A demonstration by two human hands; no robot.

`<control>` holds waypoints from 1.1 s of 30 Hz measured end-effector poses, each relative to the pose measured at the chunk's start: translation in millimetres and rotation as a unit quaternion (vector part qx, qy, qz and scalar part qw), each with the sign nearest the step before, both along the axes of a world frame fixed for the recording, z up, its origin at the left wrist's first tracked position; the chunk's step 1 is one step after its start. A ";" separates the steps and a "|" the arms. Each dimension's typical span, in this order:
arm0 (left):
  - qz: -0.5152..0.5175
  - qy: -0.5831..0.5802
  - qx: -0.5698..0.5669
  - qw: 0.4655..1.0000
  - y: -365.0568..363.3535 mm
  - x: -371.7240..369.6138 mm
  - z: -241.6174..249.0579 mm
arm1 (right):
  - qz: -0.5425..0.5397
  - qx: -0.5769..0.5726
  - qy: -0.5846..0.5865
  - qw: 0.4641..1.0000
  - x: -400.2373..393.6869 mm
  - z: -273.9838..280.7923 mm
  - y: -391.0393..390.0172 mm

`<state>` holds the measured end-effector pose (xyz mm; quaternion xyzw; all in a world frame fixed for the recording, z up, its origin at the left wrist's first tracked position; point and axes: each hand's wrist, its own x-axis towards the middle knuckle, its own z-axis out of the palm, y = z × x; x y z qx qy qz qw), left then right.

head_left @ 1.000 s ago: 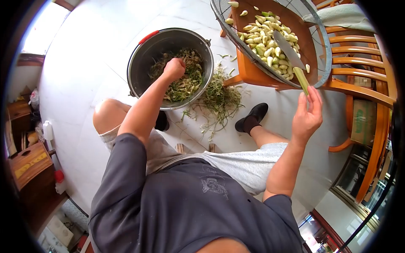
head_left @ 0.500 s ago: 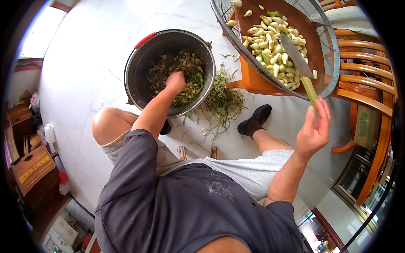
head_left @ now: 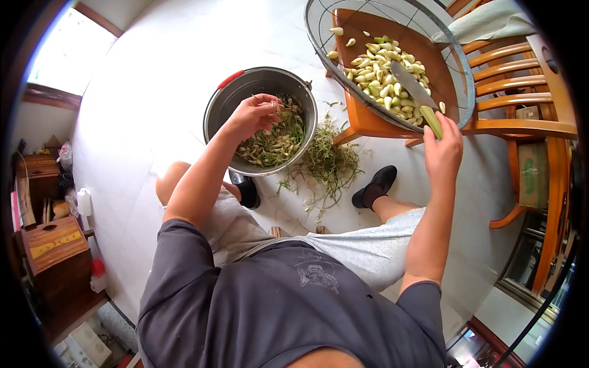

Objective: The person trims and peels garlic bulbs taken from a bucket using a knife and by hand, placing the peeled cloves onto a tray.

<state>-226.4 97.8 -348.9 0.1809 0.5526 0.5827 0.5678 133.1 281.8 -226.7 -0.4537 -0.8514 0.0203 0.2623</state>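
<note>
My left hand is raised over a metal bucket with a red grip on its handle. Its fingers are pinched together; what they hold, if anything, is too small to make out. Inside the bucket lies a heap of small bulbs with green stems and roots. My right hand grips the pale green handle of a knife. The blade reaches over a round mesh sieve, above a pile of trimmed whitish bulbs.
The sieve rests on a wooden chair. A pile of cut green stems lies on the floor beside the bucket, near my black shoes. More chair backs stand at the right, and a wooden cabinet at the left.
My left hand has come up out of the bulbs in the bucket. The knife has drawn slightly left in my right hand, its blade still over the sieve; the view has shifted.
</note>
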 end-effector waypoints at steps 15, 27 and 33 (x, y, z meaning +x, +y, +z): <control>-0.063 -0.079 0.075 0.992 -24.5 50.8 34.7 | -0.035 -0.103 -0.094 0.990 -8.5 23.3 23.2; -0.184 0.024 0.061 0.981 -9.0 92.2 31.0 | 0.228 -0.373 0.457 0.774 7.1 20.1 -54.4; -0.171 0.068 0.027 0.982 -2.9 114.1 34.1 | 0.242 -0.305 0.414 0.823 -18.2 -17.7 -89.7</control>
